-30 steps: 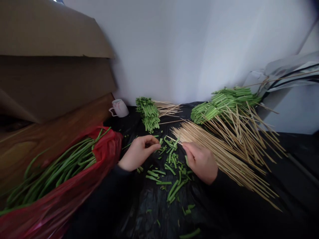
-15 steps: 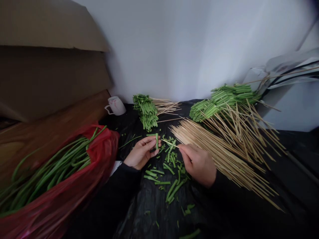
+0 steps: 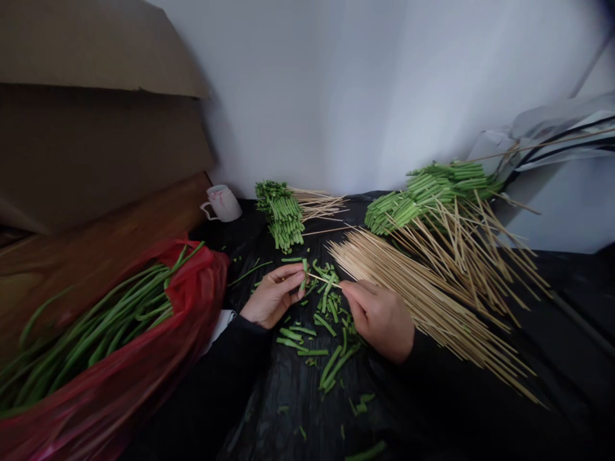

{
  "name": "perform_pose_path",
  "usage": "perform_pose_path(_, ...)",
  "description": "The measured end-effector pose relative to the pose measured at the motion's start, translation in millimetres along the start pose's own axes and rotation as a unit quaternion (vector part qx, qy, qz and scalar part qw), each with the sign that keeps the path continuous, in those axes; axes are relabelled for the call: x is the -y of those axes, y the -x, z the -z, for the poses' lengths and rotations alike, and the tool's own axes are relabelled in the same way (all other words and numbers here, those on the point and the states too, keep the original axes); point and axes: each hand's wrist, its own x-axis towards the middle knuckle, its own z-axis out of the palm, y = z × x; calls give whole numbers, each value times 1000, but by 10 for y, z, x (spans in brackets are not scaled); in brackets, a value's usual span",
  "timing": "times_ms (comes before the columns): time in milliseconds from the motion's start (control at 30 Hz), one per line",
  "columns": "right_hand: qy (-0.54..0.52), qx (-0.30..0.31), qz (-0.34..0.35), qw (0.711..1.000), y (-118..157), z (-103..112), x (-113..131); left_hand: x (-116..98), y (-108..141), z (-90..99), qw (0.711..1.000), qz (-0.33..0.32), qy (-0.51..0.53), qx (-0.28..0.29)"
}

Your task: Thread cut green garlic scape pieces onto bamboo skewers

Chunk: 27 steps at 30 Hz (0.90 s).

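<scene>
Pinched upright in my left hand [image 3: 275, 294] is a short cut piece of green bean [image 3: 305, 269]. My right hand [image 3: 382, 319] is closed on a thin bamboo skewer [image 3: 324, 280], whose far end meets the bean piece; whether it has pierced it I cannot tell. Below and between my hands, loose cut bean pieces [image 3: 331, 371] lie scattered on black plastic sheeting [image 3: 269, 410]. Beside my right hand a wide bundle of bare skewers [image 3: 423, 301] lies slantwise.
Stacks of skewered beans lie at the back centre [image 3: 283, 218] and back right [image 3: 432, 192]. A red plastic bag [image 3: 196, 301] of long beans [image 3: 115, 320] is at left. A white mug [image 3: 225, 203] stands near a cardboard box [image 3: 106, 147]. A white wall [image 3: 336, 96] rises behind.
The skewer in my right hand has moved slightly left, and its end now reaches the bean piece. My left hand still holds that piece, nearly in the same place.
</scene>
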Motion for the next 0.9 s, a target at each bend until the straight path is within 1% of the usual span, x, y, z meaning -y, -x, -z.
perform_pose_path(200, 12, 1, -9, 1000, 5, -9, -5, 8, -12, 24, 1000, 4, -4, 9)
perform_pose_path(500, -1, 1, 2, 1000, 4, 13, 12, 13, -27, 16, 1000, -3, 5, -16)
perform_pose_path(900, 8, 1, -2, 1000, 6, -1, 8, 9, -22, 8, 1000, -3, -8, 1)
